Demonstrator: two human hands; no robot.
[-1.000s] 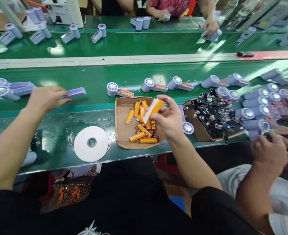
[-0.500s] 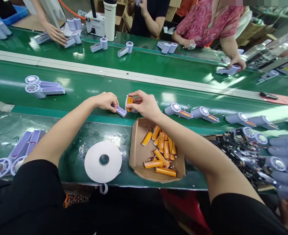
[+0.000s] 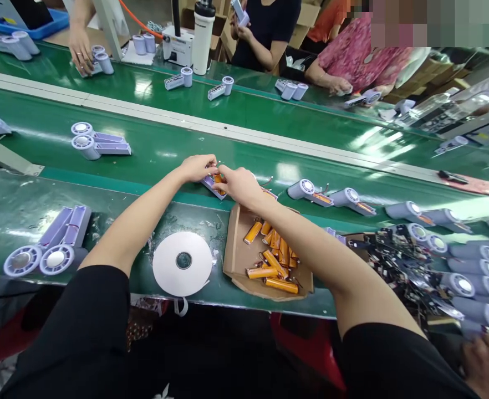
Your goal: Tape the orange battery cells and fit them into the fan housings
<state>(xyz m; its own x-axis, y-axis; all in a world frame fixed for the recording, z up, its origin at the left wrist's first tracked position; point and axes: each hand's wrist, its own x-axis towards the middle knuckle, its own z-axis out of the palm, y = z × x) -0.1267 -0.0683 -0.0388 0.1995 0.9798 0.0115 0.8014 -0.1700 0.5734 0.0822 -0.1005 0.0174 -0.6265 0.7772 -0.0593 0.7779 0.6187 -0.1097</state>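
Over the near belt, my left hand (image 3: 198,167) has its fingers closed on a lilac handheld-fan housing (image 3: 209,186), whose open handle trough points towards me. My right hand (image 3: 240,184) meets it there, pinching an orange battery (image 3: 218,178) that sits at the trough. How deep the battery lies is hidden by my fingers. Below my right forearm, a shallow cardboard tray (image 3: 238,249) holds several loose orange batteries (image 3: 281,285). A white roll of tape (image 3: 182,280) lies flat on the bench left of the tray, its loose end hanging over the edge.
Two open fan housings (image 3: 64,238) lie on the bench at left, and two more (image 3: 103,143) on the belt. Fans with batteries (image 3: 317,194) line the belt at right. Black parts (image 3: 398,266) pile up near a co-worker's hand (image 3: 488,360). Other people work across the belts.
My left hand has carried the housing rightwards from the left side of the belt. My right hand has brought a battery from above the tray to the housing, and both hands now meet.
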